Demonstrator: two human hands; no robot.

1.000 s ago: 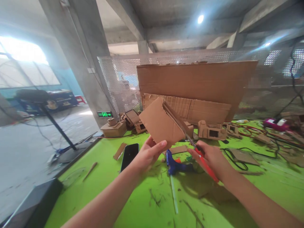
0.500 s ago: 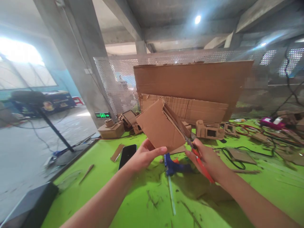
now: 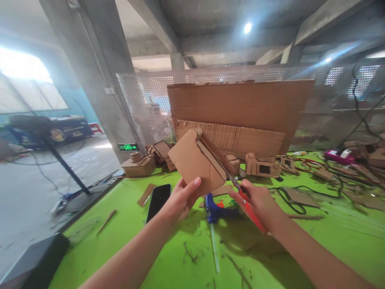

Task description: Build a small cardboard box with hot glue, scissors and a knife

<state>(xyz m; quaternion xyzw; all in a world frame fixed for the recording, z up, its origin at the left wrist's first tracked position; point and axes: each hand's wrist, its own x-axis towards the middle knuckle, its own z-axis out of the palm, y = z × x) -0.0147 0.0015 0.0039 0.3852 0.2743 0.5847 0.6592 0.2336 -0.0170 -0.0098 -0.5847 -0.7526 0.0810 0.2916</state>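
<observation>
A folded cardboard piece (image 3: 197, 162), shaped like a shallow box, is tilted in the air above the green table. My left hand (image 3: 182, 198) is closed on its lower edge, thumb across the front face. In my right hand (image 3: 258, 204) is a pair of red-handled scissors (image 3: 254, 216), fingers wrapped round the handles. The blades point up and left, at the right edge of the cardboard; whether they are cutting into it I cannot tell. Below the hands lies a blue glue gun (image 3: 215, 210) with a clear glue stick (image 3: 214, 249) coming from its back.
A phone (image 3: 158, 200) and a small cardboard strip (image 3: 146, 194) lie left of the glue gun. Cardboard camera models (image 3: 261, 166) stand along the back before a large cardboard sheet (image 3: 240, 102). Cables (image 3: 315, 190) and scraps spread over the right side.
The cardboard piece has shifted slightly left and down and turned a little, so its open side shows more. The scissors have moved slightly left with my right hand.
</observation>
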